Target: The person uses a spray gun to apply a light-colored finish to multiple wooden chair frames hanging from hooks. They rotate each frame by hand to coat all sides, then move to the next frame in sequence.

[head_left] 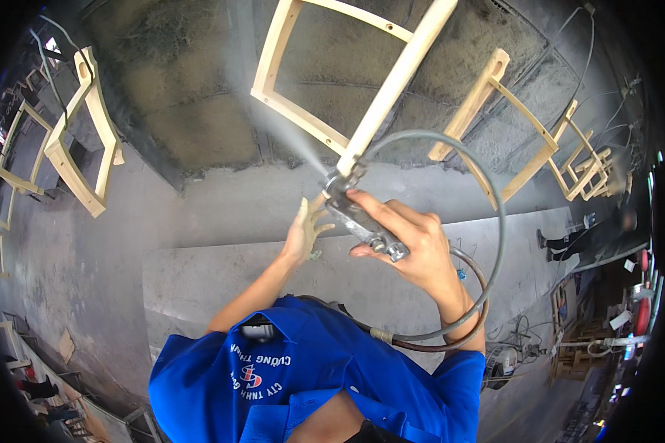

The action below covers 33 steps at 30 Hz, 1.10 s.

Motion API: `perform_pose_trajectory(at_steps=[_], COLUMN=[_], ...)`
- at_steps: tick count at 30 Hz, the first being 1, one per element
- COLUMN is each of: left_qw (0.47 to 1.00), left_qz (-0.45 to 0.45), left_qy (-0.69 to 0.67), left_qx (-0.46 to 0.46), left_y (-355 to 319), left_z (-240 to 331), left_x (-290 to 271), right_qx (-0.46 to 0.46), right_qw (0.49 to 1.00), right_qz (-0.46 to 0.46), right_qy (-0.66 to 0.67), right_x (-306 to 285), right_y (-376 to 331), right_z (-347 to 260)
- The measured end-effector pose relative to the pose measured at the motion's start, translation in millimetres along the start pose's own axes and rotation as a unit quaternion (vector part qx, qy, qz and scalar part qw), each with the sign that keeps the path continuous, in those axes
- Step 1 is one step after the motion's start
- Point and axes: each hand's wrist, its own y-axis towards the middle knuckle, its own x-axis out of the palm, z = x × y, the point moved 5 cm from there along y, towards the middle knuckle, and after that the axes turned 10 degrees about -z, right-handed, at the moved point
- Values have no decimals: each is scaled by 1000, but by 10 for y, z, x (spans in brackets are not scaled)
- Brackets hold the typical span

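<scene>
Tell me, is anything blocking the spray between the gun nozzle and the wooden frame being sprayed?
Nothing visible. The right hand holds the spray gun, and its mist runs through open air toward the wooden frame; the left hand grips below the nozzle.

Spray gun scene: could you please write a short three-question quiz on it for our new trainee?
1. True or false: the right hand holds the spray gun.
2. What does the left hand grip? A) the grey hose B) the leg of the wooden frame C) a blue cloth
3. Fill in: mist from the gun drifts toward the picture's upper ____.

Key: 1 true. 2 B, the wooden frame. 3 left, away from the grey hose.
</scene>
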Motion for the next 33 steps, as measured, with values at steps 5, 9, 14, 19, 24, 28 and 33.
perform_pose_trajectory(at_steps=[5,9,14,19,24,28,33], left_qw=[999,990,962,937,918,903,865], left_qz=[-22,-66,64,133,139,181,194], left_qy=[28,120,253,72,240,229,209], left_qx=[-7,36,84,315,284,316,412], left_y=[7,276,1101,1417,1068,843,683], left_z=[-299,-695,17,1688,1919,2136,2375], left_x=[234,642,121,-841,-482,-473,-681], right_qx=[-43,-31,116,111,143,97,180], right_qw=[987,918,890,921,906,859,824], right_qz=[87,223,370,355,316,431,397], right_qy=[131,327,238,114,242,259,362], right_x=[67,-57,-362,-383,-210,-302,73], right_y=[327,369,-142,-826,-913,-614,-528], right_z=[-104,22,178,-30,25,219,463])
